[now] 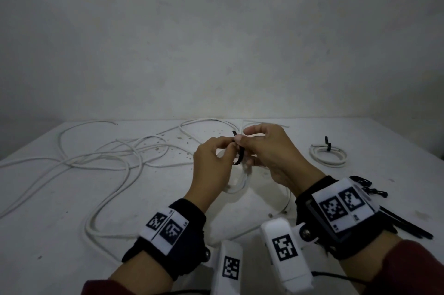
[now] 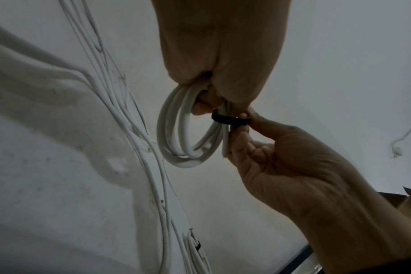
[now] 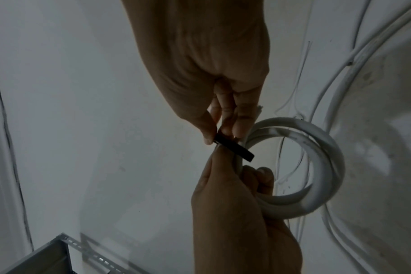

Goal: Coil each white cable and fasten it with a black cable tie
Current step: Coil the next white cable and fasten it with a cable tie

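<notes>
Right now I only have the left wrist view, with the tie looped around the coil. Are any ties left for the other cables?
Observer: Yes. The head view shows a bunch of spare ties lying on the table just beyond the right wrist.
Operator: Is the tie's tail free or held?
Observer: Free. In the right wrist view the right hand pinches one end of the black tie, and the other end sticks out past the coil, which the left hand grips.
</notes>
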